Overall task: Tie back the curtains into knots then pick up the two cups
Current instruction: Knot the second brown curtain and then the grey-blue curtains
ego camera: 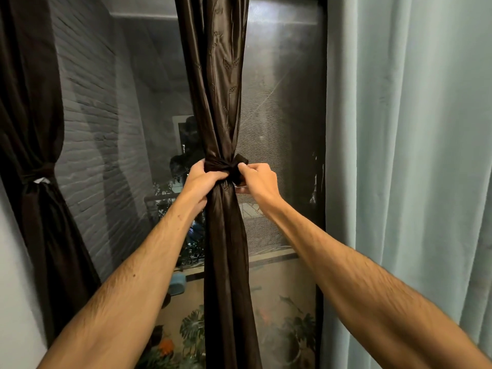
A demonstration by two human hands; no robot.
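Note:
A dark brown satin curtain (215,83) hangs gathered in the middle of the window. A dark tie band (225,166) is wrapped round it at mid height. My left hand (201,175) grips the gathered curtain and band from the left. My right hand (257,179) pinches the band's loose end at the right of the knot. A second dark curtain (32,123) at the far left hangs tied at its waist, with a white tag showing. No cups are in view.
A pale blue-green drape (415,155) fills the right side. The window pane with its mesh screen (282,129) lies behind the curtain, with plants and a grey brick wall seen through it. A light wall strip runs along the lower left.

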